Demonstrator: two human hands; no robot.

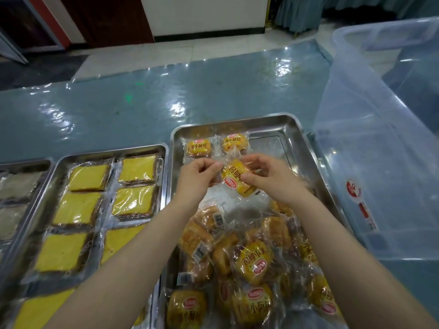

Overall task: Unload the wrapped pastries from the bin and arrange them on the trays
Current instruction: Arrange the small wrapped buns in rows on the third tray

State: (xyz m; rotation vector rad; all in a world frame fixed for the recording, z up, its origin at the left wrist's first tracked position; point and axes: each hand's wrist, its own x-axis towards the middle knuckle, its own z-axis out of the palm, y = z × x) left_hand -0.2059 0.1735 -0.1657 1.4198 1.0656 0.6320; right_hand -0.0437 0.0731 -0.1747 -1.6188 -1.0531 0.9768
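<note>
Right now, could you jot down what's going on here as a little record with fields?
activity: arranging wrapped small breads on the right steel tray
left hand: pinches the wrapper edge of the held bread
right hand: pinches the same bread
already placed: two breads in the far row
waiting: loose pile at the near end
left tray: yellow cake slices
clear bin: right of the tray

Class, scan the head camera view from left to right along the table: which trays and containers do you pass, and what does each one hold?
Steel tray at the left edge with pale wrapped slices → steel tray of yellow wrapped cake squares → large steel tray with small wrapped buns, where both hands hold one bun → clear plastic bin.
</note>
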